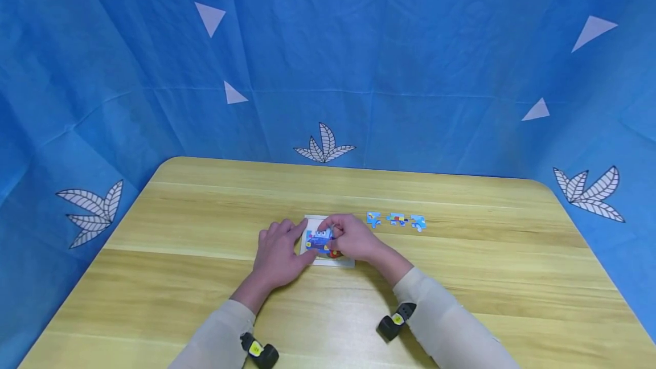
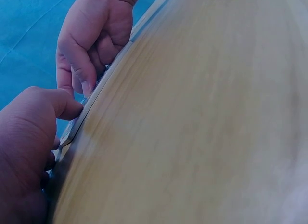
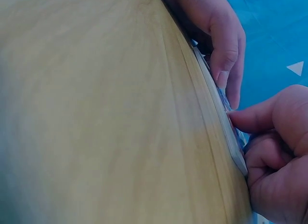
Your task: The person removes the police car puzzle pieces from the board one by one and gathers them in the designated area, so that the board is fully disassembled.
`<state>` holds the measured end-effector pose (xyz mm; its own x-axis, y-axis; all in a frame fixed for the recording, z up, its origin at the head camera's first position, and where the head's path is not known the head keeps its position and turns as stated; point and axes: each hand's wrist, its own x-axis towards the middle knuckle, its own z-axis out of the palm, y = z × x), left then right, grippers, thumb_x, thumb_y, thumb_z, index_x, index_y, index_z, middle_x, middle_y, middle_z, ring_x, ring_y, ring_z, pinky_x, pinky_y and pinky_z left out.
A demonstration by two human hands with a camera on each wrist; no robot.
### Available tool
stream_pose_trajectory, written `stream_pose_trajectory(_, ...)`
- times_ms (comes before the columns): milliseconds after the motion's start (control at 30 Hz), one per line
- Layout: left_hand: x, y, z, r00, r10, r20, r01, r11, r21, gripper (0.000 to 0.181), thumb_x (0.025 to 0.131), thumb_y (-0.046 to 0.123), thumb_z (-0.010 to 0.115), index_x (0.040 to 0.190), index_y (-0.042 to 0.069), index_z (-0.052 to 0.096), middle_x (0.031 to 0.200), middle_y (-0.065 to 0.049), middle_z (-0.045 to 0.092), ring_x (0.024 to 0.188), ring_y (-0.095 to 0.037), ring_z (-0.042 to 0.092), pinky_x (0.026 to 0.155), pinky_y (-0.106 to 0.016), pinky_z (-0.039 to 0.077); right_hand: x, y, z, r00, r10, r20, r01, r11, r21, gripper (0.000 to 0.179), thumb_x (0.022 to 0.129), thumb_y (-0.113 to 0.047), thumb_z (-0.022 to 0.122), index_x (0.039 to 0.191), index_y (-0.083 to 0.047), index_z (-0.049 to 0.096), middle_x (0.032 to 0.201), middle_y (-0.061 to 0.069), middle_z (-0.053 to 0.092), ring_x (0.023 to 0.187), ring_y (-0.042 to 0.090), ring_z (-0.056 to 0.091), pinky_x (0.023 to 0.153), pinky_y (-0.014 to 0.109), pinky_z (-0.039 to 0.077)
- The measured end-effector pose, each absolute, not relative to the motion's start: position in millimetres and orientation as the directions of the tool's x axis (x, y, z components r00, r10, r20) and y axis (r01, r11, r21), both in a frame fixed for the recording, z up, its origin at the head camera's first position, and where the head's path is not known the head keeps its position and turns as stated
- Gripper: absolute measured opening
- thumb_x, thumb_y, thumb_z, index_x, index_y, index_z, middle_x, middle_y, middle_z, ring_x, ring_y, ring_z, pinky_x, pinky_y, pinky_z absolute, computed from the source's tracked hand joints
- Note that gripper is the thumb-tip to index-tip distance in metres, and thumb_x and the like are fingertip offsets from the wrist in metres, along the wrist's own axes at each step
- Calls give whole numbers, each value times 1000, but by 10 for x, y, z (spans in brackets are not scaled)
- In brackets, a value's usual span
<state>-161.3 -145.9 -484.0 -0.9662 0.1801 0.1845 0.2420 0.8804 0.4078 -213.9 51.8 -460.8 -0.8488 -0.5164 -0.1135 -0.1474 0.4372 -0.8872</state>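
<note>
A small jigsaw puzzle with a blue cartoon car lies in a white-rimmed puzzle board on the table. My left hand rests at the board's left side, fingers relaxed, with the thumb touching its near-left part. From the right, my right hand reaches over the picture. Its thumb and index finger bend round a puzzle piece at the picture's upper right, the tips right down at the surface. That hand covers much of the piece and of the board's right half. Its other fingers are curled in.
Three loose puzzle pieces lie in a row right of the board: a left one, a middle one and a right one. They are on the wooden table. A blue patterned cloth hangs behind the table.
</note>
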Motion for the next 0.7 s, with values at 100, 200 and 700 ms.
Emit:
stream_pose_trajectory(100, -1611, -1455, -4832, -966, 180, 184, 241, 881, 408, 72, 88, 50, 66, 145, 9, 54, 95, 3, 48, 88, -19, 39, 74, -37, 26, -2139, 520, -4611, -847, -519, -113, -147, 433, -889, 30, 84, 10, 67, 109, -6, 68, 60, -1, 34, 53, 15, 35, 65, 31, 41)
stream_pose_trajectory(200, -1614, -1450, -4829, -967, 179, 182, 240, 882, 405, 71, 88, 50, 65, 145, 9, 54, 95, 3, 48, 88, -20, 39, 74, -38, 26, -2139, 523, -4616, -846, -520, -118, -142, 434, -890, 30, 85, 10, 67, 110, -7, 68, 60, -1, 33, 54, 16, 35, 67, 32, 42)
stream_pose_trajectory(700, -1609, -1437, -4814, -971, 173, 165, 226, 888, 401, 71, 88, 50, 65, 146, 9, 53, 96, 3, 48, 89, -20, 39, 75, -38, 26, -2163, 498, -4597, -850, -500, -165, -101, 463, -881, 32, 83, 11, 67, 108, -9, 70, 62, -1, 35, 55, 16, 35, 59, 29, 36)
